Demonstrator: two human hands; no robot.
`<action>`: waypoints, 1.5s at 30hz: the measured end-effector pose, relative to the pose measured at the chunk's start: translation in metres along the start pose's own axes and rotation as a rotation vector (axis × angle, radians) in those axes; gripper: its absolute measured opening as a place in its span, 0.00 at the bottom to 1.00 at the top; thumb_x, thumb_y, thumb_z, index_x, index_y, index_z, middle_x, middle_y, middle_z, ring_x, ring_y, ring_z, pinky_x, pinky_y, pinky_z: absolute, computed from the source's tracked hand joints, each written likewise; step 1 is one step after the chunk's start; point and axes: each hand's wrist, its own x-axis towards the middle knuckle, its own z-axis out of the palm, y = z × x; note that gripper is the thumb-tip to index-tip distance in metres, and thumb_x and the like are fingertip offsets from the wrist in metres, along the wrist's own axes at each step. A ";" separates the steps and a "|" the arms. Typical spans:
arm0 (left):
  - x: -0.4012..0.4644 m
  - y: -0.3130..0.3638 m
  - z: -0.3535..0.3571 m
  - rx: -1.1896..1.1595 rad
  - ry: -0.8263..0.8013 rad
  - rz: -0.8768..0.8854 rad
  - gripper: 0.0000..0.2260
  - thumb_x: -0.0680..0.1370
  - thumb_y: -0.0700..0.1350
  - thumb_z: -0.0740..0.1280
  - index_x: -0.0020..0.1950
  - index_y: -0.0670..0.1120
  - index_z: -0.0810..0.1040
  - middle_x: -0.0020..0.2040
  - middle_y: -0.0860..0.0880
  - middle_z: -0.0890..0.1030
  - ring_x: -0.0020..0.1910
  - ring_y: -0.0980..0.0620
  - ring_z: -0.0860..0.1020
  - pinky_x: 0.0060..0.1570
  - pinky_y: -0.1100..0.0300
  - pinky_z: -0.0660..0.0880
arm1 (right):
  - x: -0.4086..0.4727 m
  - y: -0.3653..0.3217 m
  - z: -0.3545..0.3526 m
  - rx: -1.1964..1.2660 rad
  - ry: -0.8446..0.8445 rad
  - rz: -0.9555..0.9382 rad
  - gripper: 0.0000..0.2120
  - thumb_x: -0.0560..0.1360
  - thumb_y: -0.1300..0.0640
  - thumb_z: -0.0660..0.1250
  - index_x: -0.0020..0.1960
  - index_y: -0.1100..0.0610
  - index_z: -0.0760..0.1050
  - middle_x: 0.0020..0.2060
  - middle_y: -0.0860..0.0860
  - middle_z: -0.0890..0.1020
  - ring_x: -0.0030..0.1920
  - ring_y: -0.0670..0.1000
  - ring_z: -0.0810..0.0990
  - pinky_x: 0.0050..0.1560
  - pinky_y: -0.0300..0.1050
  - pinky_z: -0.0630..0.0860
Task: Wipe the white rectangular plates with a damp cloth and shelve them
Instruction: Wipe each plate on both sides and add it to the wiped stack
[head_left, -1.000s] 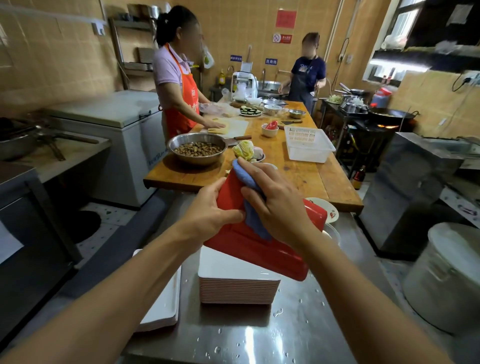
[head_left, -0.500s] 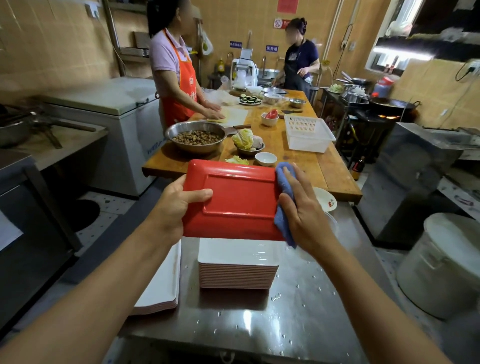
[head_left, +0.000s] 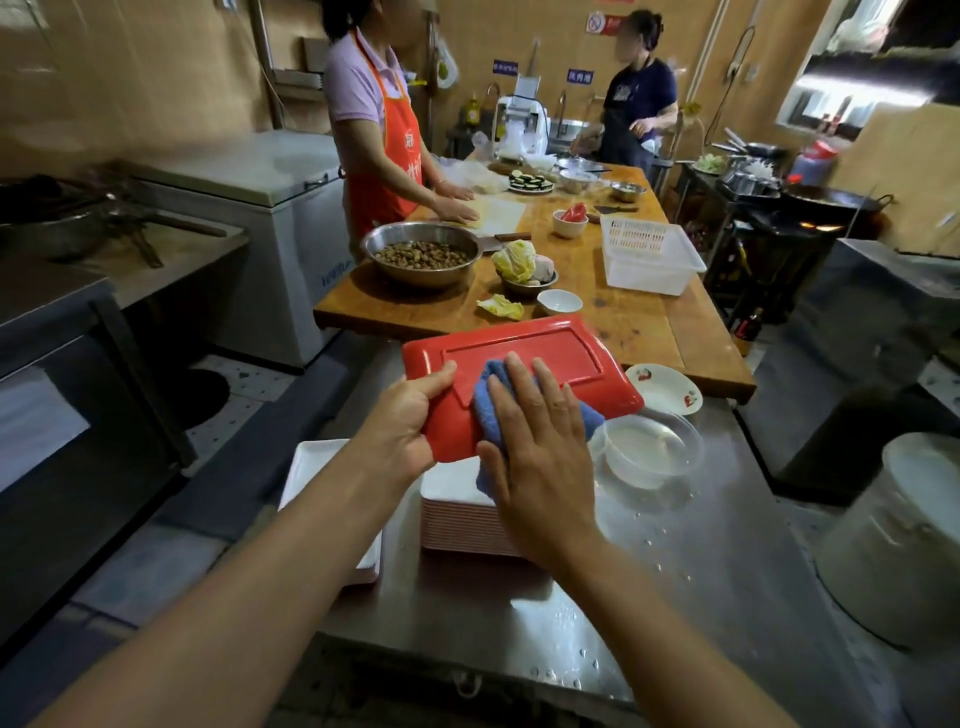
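Observation:
I hold a rectangular plate (head_left: 524, 353) above the steel counter, its red underside facing up. My left hand (head_left: 405, 428) grips its near left edge, thumb on top. My right hand (head_left: 540, 447) lies flat with straight fingers on a blue cloth (head_left: 491, 410), pressing it against the red surface. Directly below stands a tall stack of white rectangular plates (head_left: 457, 519), partly hidden by my hands. A second, lower stack of white plates (head_left: 317, 467) lies to its left on the counter edge.
A clear bowl of water (head_left: 647, 449) and a small flowered dish (head_left: 662, 387) sit right of the plate on the wet steel counter (head_left: 701, 597). Beyond is a wooden table (head_left: 639, 322) with bowls and a white basket, two people working there. A white bucket (head_left: 904, 540) stands right.
The plate has tipped from nearly upright to flatter. My right hand with the cloth has moved from the plate's right edge onto the middle of its red underside.

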 end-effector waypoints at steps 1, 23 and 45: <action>-0.002 -0.001 -0.002 -0.013 -0.007 0.013 0.13 0.79 0.46 0.63 0.63 0.45 0.71 0.50 0.41 0.80 0.47 0.42 0.79 0.43 0.47 0.76 | 0.001 -0.009 0.004 0.020 -0.020 -0.004 0.27 0.81 0.43 0.44 0.74 0.55 0.61 0.74 0.54 0.61 0.75 0.54 0.54 0.73 0.54 0.50; -0.018 0.021 -0.098 -0.120 0.181 0.127 0.08 0.80 0.42 0.61 0.58 0.48 0.73 0.49 0.44 0.81 0.46 0.44 0.80 0.39 0.48 0.76 | 0.048 -0.001 0.032 0.628 0.030 0.482 0.12 0.82 0.54 0.55 0.60 0.54 0.74 0.45 0.54 0.79 0.41 0.53 0.79 0.36 0.48 0.77; 0.002 -0.034 -0.190 1.684 0.120 0.909 0.07 0.77 0.46 0.61 0.53 0.48 0.74 0.42 0.47 0.79 0.41 0.44 0.78 0.31 0.53 0.76 | 0.043 -0.039 0.066 0.700 -0.266 0.522 0.09 0.80 0.53 0.59 0.54 0.58 0.71 0.41 0.53 0.78 0.39 0.48 0.76 0.35 0.33 0.70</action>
